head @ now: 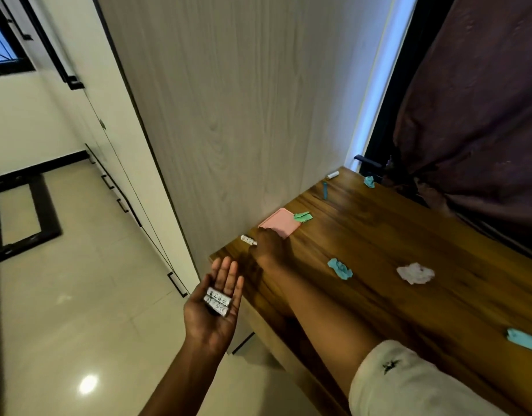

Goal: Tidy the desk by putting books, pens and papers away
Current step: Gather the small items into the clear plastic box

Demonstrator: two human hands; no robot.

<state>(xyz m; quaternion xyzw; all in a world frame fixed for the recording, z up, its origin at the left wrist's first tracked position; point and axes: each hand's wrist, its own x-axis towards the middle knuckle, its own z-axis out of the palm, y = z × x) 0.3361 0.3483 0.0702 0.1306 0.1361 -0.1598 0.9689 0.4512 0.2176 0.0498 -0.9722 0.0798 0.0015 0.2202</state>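
My left hand is palm up beside the desk's left end, and two or three white batteries lie in it. My right hand reaches across the wooden desk, fingers down at another white battery near the far left corner; whether it grips the battery I cannot tell. A pink pad lies just beyond that hand, a green paper scrap at its corner. Crumpled papers lie about: teal, white, teal at the right edge.
A pale wood-grain panel stands behind the desk. At the far end lie a blue pen-like item, a white battery and a teal scrap. A dark curtain hangs to the right. Tiled floor and cupboards lie left.
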